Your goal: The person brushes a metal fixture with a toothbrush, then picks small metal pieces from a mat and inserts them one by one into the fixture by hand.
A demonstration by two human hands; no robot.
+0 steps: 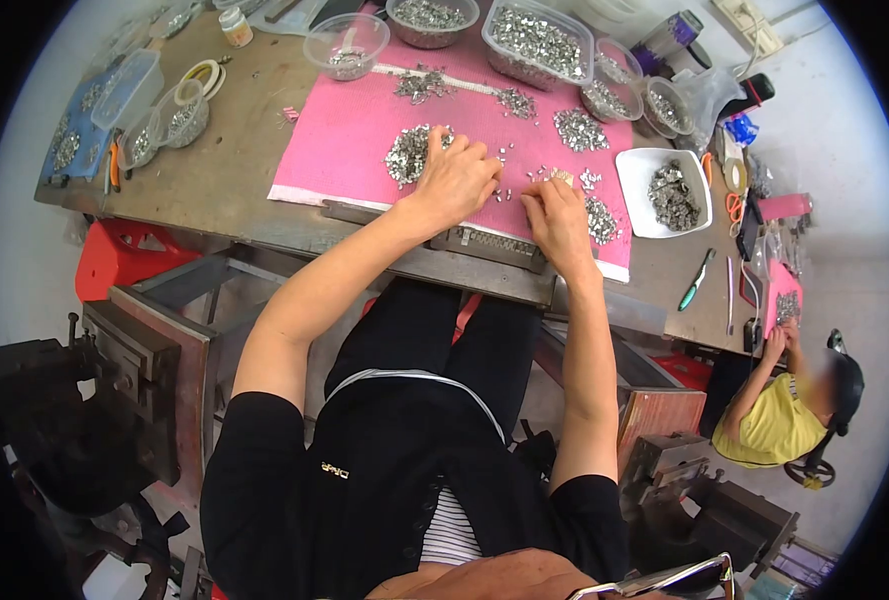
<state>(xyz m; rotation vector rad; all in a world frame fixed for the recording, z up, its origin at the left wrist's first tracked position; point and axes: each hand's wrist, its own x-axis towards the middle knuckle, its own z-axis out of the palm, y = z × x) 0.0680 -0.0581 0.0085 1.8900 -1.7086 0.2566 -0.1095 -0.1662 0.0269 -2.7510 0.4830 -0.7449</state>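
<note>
Metal pile [405, 157] by left fingers [483, 166], white tray [636, 180] near right fingers [568, 197]; what either holds, I can't tell

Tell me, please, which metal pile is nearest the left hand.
The front-left pile on the mat: the left hand partly covers it; the others lie farther off.
</note>
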